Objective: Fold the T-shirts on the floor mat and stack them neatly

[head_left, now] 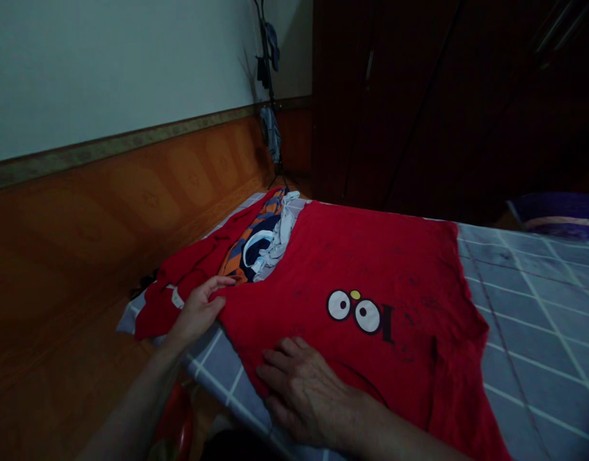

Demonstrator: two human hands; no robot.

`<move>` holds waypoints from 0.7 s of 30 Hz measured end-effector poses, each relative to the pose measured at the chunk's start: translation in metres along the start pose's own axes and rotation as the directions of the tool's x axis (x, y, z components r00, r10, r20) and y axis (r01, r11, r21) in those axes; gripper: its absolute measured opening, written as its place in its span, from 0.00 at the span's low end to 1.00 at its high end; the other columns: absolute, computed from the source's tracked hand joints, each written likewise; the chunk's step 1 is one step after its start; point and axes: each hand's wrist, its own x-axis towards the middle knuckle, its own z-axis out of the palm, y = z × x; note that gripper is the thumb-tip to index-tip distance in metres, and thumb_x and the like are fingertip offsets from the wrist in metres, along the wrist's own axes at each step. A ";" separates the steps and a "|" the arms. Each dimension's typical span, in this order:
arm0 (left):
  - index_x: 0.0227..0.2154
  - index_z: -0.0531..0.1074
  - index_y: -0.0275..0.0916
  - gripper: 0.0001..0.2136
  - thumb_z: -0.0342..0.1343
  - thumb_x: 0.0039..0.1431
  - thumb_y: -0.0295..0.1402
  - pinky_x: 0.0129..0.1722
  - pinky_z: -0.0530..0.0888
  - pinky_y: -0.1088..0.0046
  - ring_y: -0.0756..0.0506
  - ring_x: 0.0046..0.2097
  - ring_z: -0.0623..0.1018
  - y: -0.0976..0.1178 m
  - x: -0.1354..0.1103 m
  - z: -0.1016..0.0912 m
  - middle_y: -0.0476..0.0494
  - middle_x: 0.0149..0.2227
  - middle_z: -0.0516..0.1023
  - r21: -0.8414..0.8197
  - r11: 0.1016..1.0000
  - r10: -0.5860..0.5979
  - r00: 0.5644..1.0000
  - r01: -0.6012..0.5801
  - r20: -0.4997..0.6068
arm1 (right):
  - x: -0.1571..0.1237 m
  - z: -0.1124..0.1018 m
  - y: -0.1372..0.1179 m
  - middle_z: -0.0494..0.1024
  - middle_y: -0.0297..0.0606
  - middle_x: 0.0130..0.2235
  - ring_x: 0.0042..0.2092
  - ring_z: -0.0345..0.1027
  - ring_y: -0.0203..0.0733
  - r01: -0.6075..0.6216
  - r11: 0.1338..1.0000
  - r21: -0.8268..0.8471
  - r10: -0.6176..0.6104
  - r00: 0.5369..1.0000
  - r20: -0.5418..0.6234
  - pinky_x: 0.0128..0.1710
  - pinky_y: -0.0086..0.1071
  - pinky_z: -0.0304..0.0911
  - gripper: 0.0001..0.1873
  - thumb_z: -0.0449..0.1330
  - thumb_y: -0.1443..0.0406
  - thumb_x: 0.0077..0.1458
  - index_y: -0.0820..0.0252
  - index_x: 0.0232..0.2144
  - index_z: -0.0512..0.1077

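A red shirt (385,269) with two cartoon eyes and a yellow dot printed on it lies spread out on a grey checked sheet (529,320). At the shirt's left edge, my left hand (201,310) has the fabric between thumb and fingers. My right hand (301,390) rests palm down on the near left part of the shirt, its fingers stretched out and slightly bent. Just beyond my left hand is a pile of clothes, with a red garment (198,253), an orange and navy piece (241,250) and a crumpled light grey piece (280,240).
An orange-brown panelled wall (131,205) runs along the left. Behind the bed stands a rack (270,83) with clothes hanging on it, beside a dark wardrobe (395,102). A purple item (563,211) sits at the far right. Something red (177,416) shows below the bed edge.
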 end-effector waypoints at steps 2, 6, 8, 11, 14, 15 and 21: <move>0.42 0.70 0.36 0.20 0.53 0.42 0.32 0.38 0.74 0.69 0.42 0.43 0.77 0.004 -0.003 0.008 0.39 0.44 0.77 -0.007 0.999 0.043 0.997 -0.043 0.068 | 0.001 -0.001 0.001 0.72 0.37 0.41 0.43 0.58 0.43 0.009 1.000 -0.014 -0.009 1.000 0.019 0.46 0.36 0.53 0.09 0.53 0.63 0.57 0.59 0.38 0.68; 0.43 0.72 0.36 0.19 0.53 0.46 0.32 0.45 0.73 0.66 0.41 0.45 0.77 0.018 -0.005 0.021 0.39 0.43 0.79 0.006 0.987 0.155 0.975 -0.158 0.161 | 0.001 0.002 0.002 0.71 0.38 0.40 0.42 0.57 0.43 0.024 0.998 -0.057 -0.022 0.999 0.027 0.44 0.36 0.53 0.09 0.53 0.62 0.56 0.60 0.36 0.69; 0.42 0.74 0.37 0.17 0.50 0.48 0.31 0.51 0.70 0.65 0.42 0.48 0.76 0.021 0.002 0.018 0.40 0.45 0.78 0.108 0.963 0.230 0.964 -0.245 0.135 | 0.001 0.003 0.002 0.71 0.38 0.41 0.43 0.57 0.43 0.023 0.998 -0.061 -0.021 0.999 0.024 0.45 0.36 0.53 0.09 0.53 0.62 0.56 0.60 0.37 0.69; 0.41 0.75 0.37 0.19 0.46 0.47 0.29 0.53 0.68 0.63 0.42 0.48 0.76 0.008 0.016 0.006 0.42 0.44 0.79 0.309 0.911 0.268 0.962 -0.273 0.062 | 0.000 0.004 0.002 0.71 0.39 0.41 0.43 0.57 0.43 0.015 0.998 -0.053 -0.014 1.000 0.023 0.45 0.36 0.53 0.09 0.54 0.62 0.55 0.61 0.36 0.70; 0.44 0.73 0.37 0.20 0.47 0.47 0.31 0.53 0.68 0.63 0.41 0.49 0.75 -0.014 0.023 -0.002 0.41 0.47 0.77 0.392 0.886 0.255 0.966 -0.246 0.030 | 0.000 0.005 0.003 0.71 0.38 0.40 0.43 0.57 0.43 0.020 0.999 -0.049 -0.019 1.000 0.014 0.47 0.37 0.54 0.09 0.54 0.62 0.55 0.60 0.35 0.70; 0.44 0.72 0.37 0.19 0.48 0.48 0.32 0.52 0.68 0.64 0.41 0.49 0.75 -0.019 0.023 -0.002 0.40 0.47 0.77 0.393 0.888 0.253 0.967 -0.240 0.019 | 0.000 0.005 0.003 0.71 0.38 0.40 0.43 0.57 0.43 0.023 0.999 -0.049 -0.022 1.000 0.012 0.48 0.37 0.54 0.09 0.55 0.62 0.55 0.60 0.35 0.70; 0.47 0.68 0.40 0.23 0.54 0.52 0.48 0.43 0.71 0.64 0.38 0.44 0.77 -0.006 0.017 0.016 0.40 0.42 0.77 0.597 0.793 0.186 0.981 -0.122 -0.048 | 0.000 0.002 0.000 0.71 0.39 0.41 0.44 0.58 0.44 0.005 0.999 -0.042 -0.004 1.000 0.031 0.50 0.38 0.54 0.11 0.56 0.59 0.54 0.61 0.36 0.71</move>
